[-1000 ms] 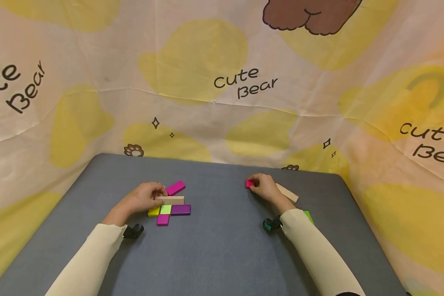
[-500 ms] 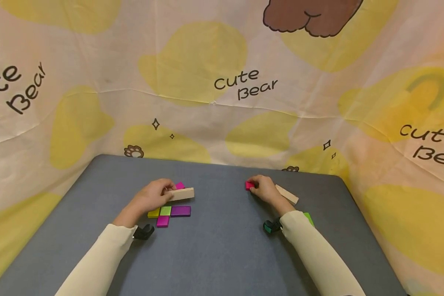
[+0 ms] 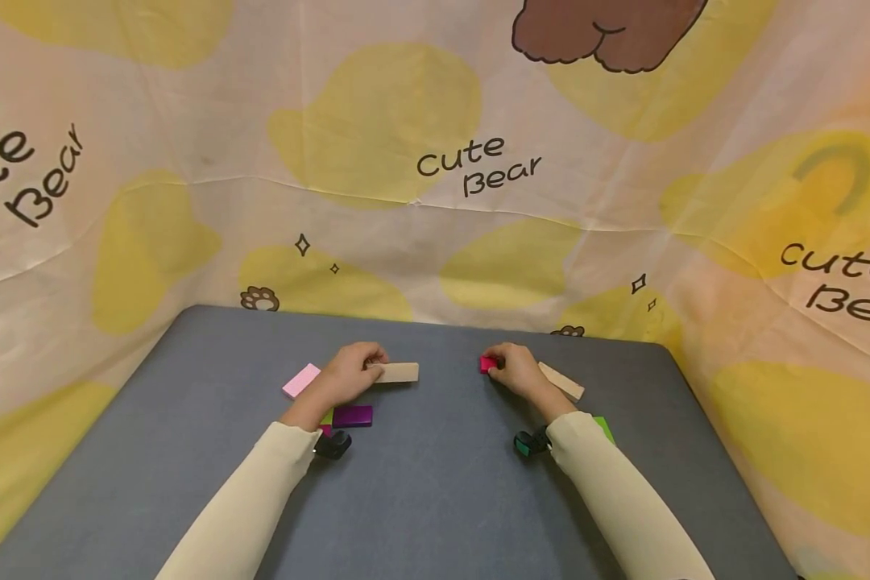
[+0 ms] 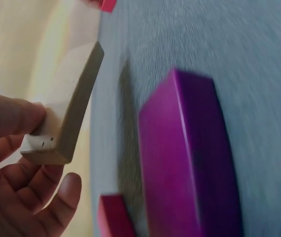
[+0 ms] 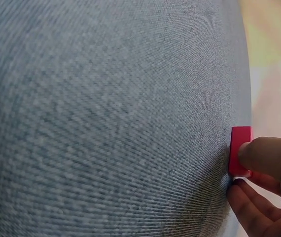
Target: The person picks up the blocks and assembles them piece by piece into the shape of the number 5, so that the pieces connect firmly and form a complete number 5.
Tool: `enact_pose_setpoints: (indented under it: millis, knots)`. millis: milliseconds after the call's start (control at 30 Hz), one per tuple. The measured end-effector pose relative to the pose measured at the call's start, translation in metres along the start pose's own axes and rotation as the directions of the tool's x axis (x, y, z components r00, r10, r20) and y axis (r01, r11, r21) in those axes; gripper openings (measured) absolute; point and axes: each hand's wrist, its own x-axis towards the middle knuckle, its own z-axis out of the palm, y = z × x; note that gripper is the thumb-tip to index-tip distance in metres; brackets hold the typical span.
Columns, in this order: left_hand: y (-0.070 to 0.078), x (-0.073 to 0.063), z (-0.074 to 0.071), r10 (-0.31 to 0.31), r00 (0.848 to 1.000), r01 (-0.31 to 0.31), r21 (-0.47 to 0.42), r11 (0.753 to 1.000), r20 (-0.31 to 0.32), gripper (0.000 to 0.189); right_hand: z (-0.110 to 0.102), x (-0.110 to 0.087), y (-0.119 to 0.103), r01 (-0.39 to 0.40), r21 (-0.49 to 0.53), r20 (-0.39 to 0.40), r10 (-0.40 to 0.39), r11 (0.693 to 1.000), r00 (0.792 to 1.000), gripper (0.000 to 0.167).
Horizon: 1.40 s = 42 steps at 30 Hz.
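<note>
My left hand [image 3: 350, 372] pinches one end of a plain wooden block [image 3: 402, 372]. In the left wrist view that wooden block [image 4: 74, 94] is raised above the table, its shadow beside a purple block [image 4: 180, 163]. At the right, my right hand [image 3: 518, 369] pinches a small red-pink block [image 3: 487, 365] between thumb and fingers. The right wrist view shows the red-pink block [image 5: 238, 148] close against the grey table. A second wooden block [image 3: 561, 382] lies just right of the right hand.
Below the left hand lie the purple block [image 3: 353, 416], partly hidden yellow-green [image 3: 327, 417] and magenta [image 3: 325, 430] blocks. A light pink block [image 3: 300, 380] is left of the wrist. Beside the right sleeve shows a green block [image 3: 604, 428]. Patterned cloth [image 3: 377, 161] walls the grey table [image 3: 435, 491].
My left hand has lifted the wooden block and carried it right, away from the colored blocks; the light pink block has come into view. The right hand has stayed in place.
</note>
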Motion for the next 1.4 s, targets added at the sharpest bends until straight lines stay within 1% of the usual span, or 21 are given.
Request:
enact_pose_setpoints:
  millis: [233, 433, 633, 767, 900, 1067, 1300, 1400]
  knots:
    - [0.008, 0.02, 0.021, -0.016, 1.0, 0.016, -0.01, 1.0, -0.002, 0.014, 0.0, -0.001, -0.001, -0.02, 0.004, 0.007, 0.02, 1.0, 1.0, 0.027]
    - [0.018, 0.035, 0.035, -0.056, 0.998, 0.056, -0.002, 0.998, 0.003, 0.016, -0.002, 0.0, -0.003, -0.014, -0.001, 0.006, 0.014, 1.0, 1.0, 0.026]
    - [0.024, 0.044, 0.049, -0.125, 0.992, 0.125, -0.025, 0.992, 0.025, 0.019, 0.001, 0.002, -0.001, -0.011, -0.006, 0.019, 0.011, 1.0, 1.0, 0.027]
    - [0.025, 0.049, 0.058, -0.147, 0.989, 0.148, -0.055, 0.987, 0.031, 0.02, 0.002, 0.003, 0.0, -0.018, -0.005, 0.018, 0.018, 1.0, 1.0, 0.027]
    - [0.027, 0.054, 0.065, -0.137, 0.99, 0.138, -0.073, 0.988, 0.019, 0.02, 0.002, 0.003, 0.001, -0.027, 0.004, 0.013, 0.027, 1.0, 1.0, 0.026]
    - [0.029, 0.06, 0.07, -0.097, 0.995, 0.097, -0.039, 0.995, -0.011, 0.019, 0.001, 0.004, 0.001, -0.026, 0.002, 0.013, 0.026, 1.0, 1.0, 0.025]
    - [0.032, 0.066, 0.076, -0.076, 0.997, 0.076, -0.032, 0.997, 0.025, 0.029, 0.0, 0.004, 0.001, -0.023, 0.007, 0.023, 0.023, 1.0, 0.999, 0.025]
    - [0.033, 0.069, 0.078, -0.064, 0.998, 0.064, -0.022, 0.998, 0.026, 0.028, -0.001, 0.004, 0.0, -0.033, 0.017, 0.029, 0.033, 0.999, 0.999, 0.025]
